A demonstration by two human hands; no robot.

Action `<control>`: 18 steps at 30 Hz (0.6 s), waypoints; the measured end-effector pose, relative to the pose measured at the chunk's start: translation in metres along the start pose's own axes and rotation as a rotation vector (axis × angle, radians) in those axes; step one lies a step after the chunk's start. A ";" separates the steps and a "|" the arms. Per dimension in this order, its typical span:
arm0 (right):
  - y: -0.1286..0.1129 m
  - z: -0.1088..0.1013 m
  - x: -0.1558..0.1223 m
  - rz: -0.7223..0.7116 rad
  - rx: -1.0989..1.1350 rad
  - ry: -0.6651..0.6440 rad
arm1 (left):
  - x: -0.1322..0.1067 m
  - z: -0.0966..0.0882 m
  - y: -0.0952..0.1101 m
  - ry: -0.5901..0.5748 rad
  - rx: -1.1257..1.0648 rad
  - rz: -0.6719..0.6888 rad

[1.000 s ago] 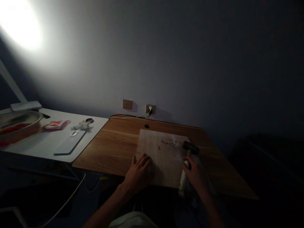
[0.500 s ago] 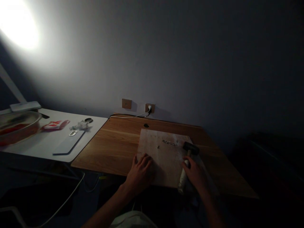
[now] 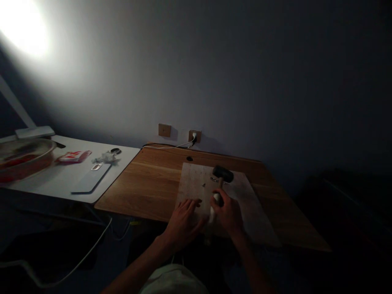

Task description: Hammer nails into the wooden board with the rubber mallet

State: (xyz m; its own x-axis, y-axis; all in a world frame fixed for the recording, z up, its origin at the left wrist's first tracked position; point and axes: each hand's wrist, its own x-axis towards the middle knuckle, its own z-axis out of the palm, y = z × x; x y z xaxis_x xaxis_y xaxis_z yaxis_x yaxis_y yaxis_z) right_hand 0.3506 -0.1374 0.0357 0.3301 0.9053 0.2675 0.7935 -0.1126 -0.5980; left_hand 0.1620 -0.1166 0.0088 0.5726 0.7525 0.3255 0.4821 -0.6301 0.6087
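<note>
One hammer juts beyond the right hand (wrapped around its handle), left hand loosely spread nearby.

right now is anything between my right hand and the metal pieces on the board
Yes, the hammer in your right hand: its handle and head partly hide the metal pieces. Nothing else visible intervenes.

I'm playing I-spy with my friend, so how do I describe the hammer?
Find the wooden table by the wall, then the pale board on it. Over the board, the right hand grips the hammer. Its chunky dark head sets it apart from the small shiny metal bits nearby.
</note>
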 end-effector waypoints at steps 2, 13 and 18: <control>-0.031 0.012 0.006 -0.052 0.029 -0.037 | -0.002 -0.007 0.000 -0.003 -0.099 -0.037; 0.062 -0.019 0.017 0.080 -0.038 0.008 | 0.009 -0.015 -0.036 -0.118 0.167 0.127; 0.130 -0.051 0.022 0.133 0.052 0.056 | 0.050 0.010 -0.048 -0.141 0.341 0.193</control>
State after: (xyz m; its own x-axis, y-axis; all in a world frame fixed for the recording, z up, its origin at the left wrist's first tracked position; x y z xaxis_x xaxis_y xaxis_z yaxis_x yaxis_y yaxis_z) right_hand 0.4869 -0.1530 0.0022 0.4596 0.8595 0.2237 0.7138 -0.2076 -0.6688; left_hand 0.1738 -0.0505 -0.0112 0.7477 0.5956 0.2937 0.5354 -0.8023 0.2640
